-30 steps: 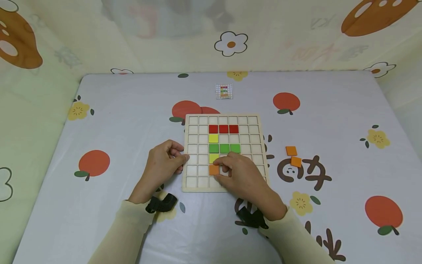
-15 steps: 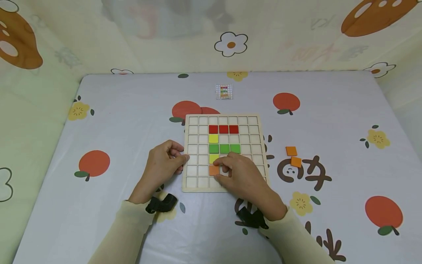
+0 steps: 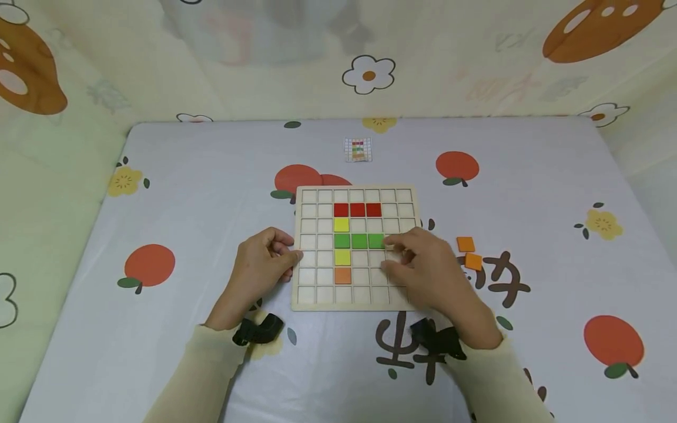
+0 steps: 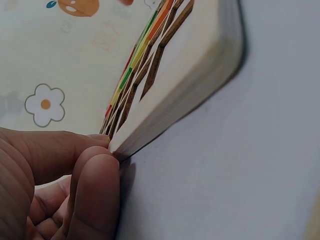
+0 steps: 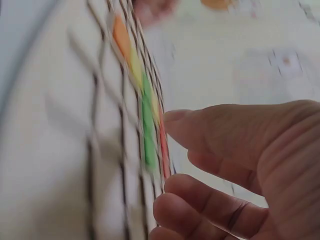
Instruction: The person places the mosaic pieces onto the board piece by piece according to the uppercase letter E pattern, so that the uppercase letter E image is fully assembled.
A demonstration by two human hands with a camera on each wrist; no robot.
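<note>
A pale wooden grid board (image 3: 317,292) lies in the middle of the table, bearing a red row, a green row, yellow tiles and an orange tile (image 3: 342,275). My left hand (image 3: 261,258) pinches its left edge; in the left wrist view the thumb and a finger meet at the board's rim (image 4: 165,105). Over the board's right side hovers my right hand (image 3: 431,267), near the last green tile (image 3: 376,241). Its thumb and fingers stand apart, and the right wrist view shows nothing between them.
Two loose orange tiles, one nearer the back (image 3: 466,244) and one nearer the front (image 3: 473,262), lie right of the board, touching or nearly so. Behind the board sits a small printed card (image 3: 358,150) with a coloured grid pattern. A patterned cloth (image 3: 211,194) covers the table.
My right hand has left the orange tile in the board and moved right, toward the board's right edge. The orange tile stays in its cell. The left hand keeps its place.
</note>
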